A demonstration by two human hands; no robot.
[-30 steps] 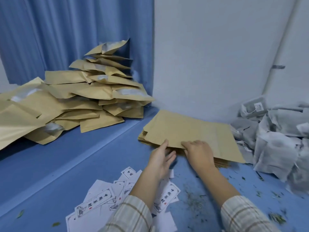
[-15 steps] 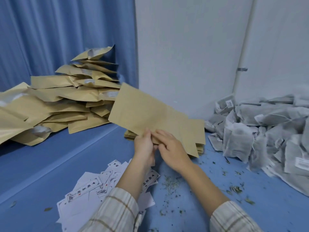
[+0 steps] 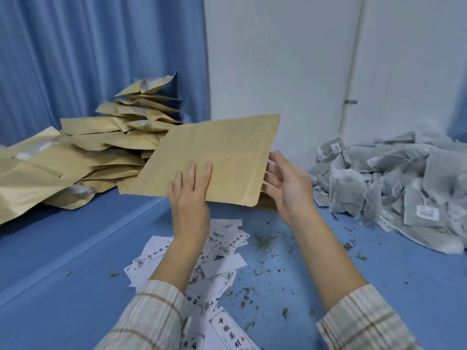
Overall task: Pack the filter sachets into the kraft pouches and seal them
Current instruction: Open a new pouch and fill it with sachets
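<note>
Left hand (image 3: 190,198) gripped one kraft pouch (image 3: 209,160) at its near lower edge: fingers straight on top of the paper, thumb hidden beneath, presumably pinching. Right hand (image 3: 285,185) was spread wide at the pouch's right short edge, fingertips touching or just at that edge, nothing held. I could not tell whether that edge is the mouth.

Pouch was off the worktop (image 3: 75,248), held flat and tilted, long axis running from lower left to upper right, far corner highest. It looked empty.

Key relation: the heap of filter sachets (image 3: 394,183) lay to the right of the pouch, near the right hand and well apart from the left. Judgement: the right hand is the one to open the edge and then reach a sachet, while the left steadies.

Further out: a pile of kraft pouches (image 3: 101,152) at left against the blue curtain (image 3: 88,59); printed paper slips (image 3: 222,243) under the forearms; loose leaf crumbs on the blue surface.
</note>
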